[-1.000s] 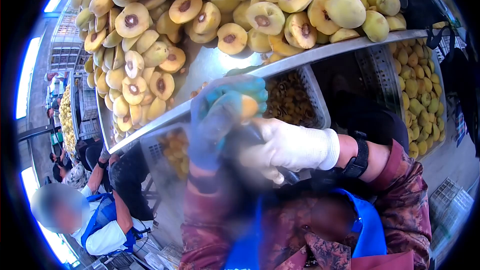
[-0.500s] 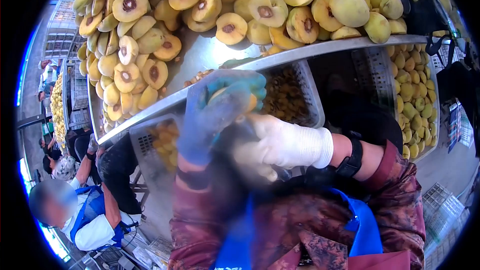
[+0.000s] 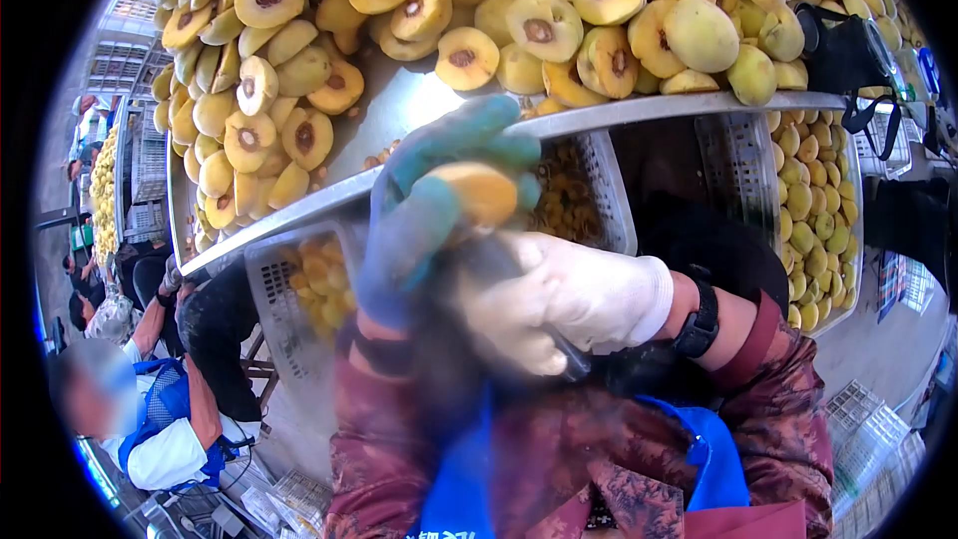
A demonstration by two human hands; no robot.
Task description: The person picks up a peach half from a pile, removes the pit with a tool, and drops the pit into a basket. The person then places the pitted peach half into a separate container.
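My left hand (image 3: 414, 205), in a blue and green glove, is closed round a yellow peach half (image 3: 481, 192) just in front of the metal table edge. Close below it, my right hand (image 3: 569, 294), in a white glove, grips a dark-handled tool (image 3: 574, 361). The tool's working end is blurred near the fruit, so its kind cannot be told. Beyond both hands, halved peaches (image 3: 467, 58) lie piled on the metal table (image 3: 599, 118), many with brown pits or pit hollows facing up.
Under the table edge stand a crate (image 3: 269, 289) of yellow fruit pieces and another crate (image 3: 611, 190) of brownish bits. A crate of whole-looking fruit (image 3: 818, 210) is at the right. A black strapped object (image 3: 843, 50) rests on the table's right. Another person (image 3: 165, 409) sits at left.
My left glove has turned and its fingers have loosened, so more of the peach half shows. The right hand has moved slightly lower with the tool. The whole view has shifted a little.
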